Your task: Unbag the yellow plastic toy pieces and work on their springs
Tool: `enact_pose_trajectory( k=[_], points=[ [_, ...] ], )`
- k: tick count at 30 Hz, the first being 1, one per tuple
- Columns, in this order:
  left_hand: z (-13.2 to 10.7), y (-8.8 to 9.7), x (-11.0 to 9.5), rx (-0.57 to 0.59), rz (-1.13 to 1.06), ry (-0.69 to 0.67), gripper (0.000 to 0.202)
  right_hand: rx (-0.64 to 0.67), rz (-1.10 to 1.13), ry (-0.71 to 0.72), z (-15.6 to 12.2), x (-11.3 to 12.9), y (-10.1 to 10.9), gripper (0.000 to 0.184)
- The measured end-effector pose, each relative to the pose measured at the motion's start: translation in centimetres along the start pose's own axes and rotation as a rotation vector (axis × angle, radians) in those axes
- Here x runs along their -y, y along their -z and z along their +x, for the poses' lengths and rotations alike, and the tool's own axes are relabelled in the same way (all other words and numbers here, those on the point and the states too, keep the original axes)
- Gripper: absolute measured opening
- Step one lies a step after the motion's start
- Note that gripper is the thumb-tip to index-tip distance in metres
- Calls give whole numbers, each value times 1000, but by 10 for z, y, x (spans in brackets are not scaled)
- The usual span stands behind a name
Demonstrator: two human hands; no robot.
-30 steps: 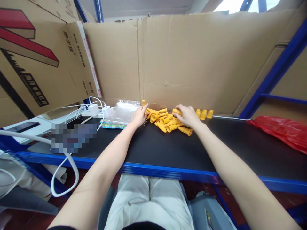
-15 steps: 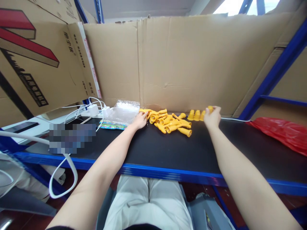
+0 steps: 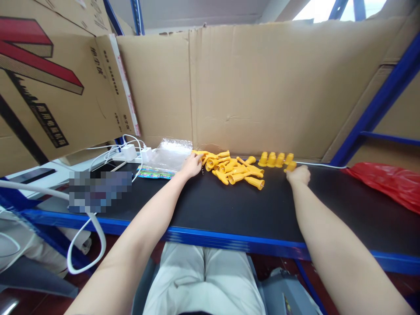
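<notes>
Several hollow yellow plastic pieces (image 3: 236,168) with flared, open ends lie in a loose pile on the black tabletop. At the pile's left edge, my left hand (image 3: 192,165) has its fingers curled over a yellow plastic piece (image 3: 205,154). To the right, several yellow cup-like pieces (image 3: 272,159) stand upright in a row against the back. My right hand (image 3: 299,175) is closed, its fingertips on a yellow cup-like piece (image 3: 290,166) just in front of the row's right end. Most of its fingers are hidden behind the hand.
Clear plastic bags (image 3: 169,155) lie over a colourful packet left of the pile. White chargers and cables (image 3: 129,152) are further left. A red plastic bag (image 3: 383,181) lies at the right. Cardboard (image 3: 262,87) walls the back, and a blue rail (image 3: 229,238) edges the front.
My right hand has moved slightly right and toward me, and another upright yellow piece shows at the end of the row. My left hand stays at the pile.
</notes>
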State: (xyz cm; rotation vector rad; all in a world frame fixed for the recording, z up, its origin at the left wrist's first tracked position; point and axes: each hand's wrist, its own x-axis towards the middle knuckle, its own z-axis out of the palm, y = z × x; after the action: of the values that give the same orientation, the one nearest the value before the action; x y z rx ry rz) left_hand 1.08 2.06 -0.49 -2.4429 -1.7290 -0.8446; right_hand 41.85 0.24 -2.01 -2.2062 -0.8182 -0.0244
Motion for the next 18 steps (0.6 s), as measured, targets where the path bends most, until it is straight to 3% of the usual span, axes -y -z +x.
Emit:
enact_pose_trajectory(
  k=[5,18],
  points=[
    [0,4,-4,-54,14,15,42,63,-29,73,6,-4,-2,28],
    [3,-1,1,-111,-11,-54,32,257,-267,266,3,0,-8,45]
  ],
)
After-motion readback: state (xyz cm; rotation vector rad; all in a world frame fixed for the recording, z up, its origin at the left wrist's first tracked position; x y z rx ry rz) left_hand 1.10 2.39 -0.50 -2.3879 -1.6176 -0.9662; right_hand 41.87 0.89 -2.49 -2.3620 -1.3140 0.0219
